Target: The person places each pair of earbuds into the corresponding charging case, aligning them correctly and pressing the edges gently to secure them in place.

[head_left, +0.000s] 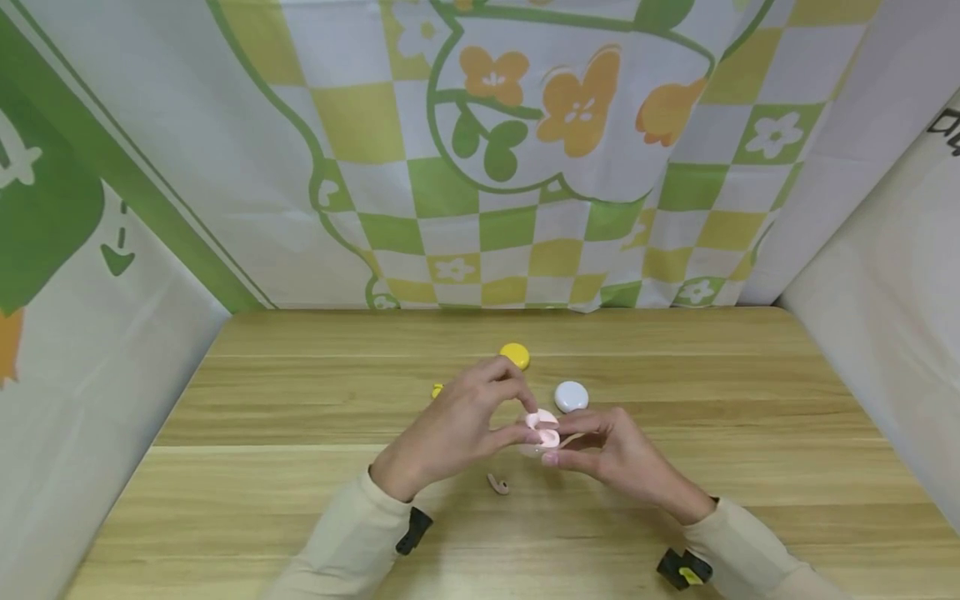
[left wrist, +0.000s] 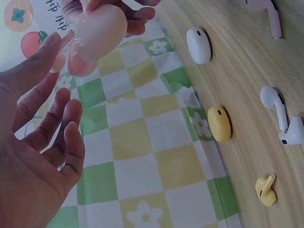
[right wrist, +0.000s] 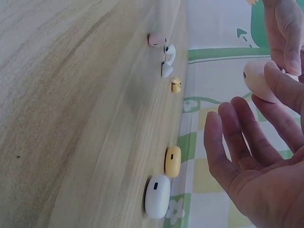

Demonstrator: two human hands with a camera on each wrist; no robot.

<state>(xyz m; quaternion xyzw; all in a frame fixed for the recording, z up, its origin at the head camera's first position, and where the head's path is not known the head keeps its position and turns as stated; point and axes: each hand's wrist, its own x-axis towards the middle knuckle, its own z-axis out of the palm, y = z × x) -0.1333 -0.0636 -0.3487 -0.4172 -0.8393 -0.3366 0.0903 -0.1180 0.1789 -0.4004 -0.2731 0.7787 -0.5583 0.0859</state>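
Nearest me: my pale sleeves (head_left: 345,529), each with black wrist gear (head_left: 684,569) at the cuff, on the near side of the pink case (left wrist: 102,34), which serves as landmark throughout. Wood-grain table (head_left: 712,367) below it.

Next out, short of the pink case and slightly left: loose pink earbud (head_left: 498,485), lying on the wood.

Then the pink case itself, held up off the table between my hands, lid raised. My right hand (head_left: 630,462) comes in from its right, thumb and forefinger pinching its shell; the other three fingers spread, lightly bent, clear of it. My left hand (head_left: 461,418) comes in from its left, thumb and forefinger nearly together on a small pale pink earbud (head_left: 532,421) right at the case mouth. Cannot tell whether the bud touches the case. Remaining left fingers loosely bent, holding nothing.

Left of the pink case, on the table: white earbuds (left wrist: 270,99), hidden from the head view. Beyond it, slightly right: white case (head_left: 572,397), lid down. Farther left and beyond: yellow earbuds (left wrist: 267,191), mostly behind my left hand from above. Farthest on the wood, beyond and a little left: yellow case (head_left: 515,356). Behind everything, checked cloth (head_left: 506,229) with flowers.
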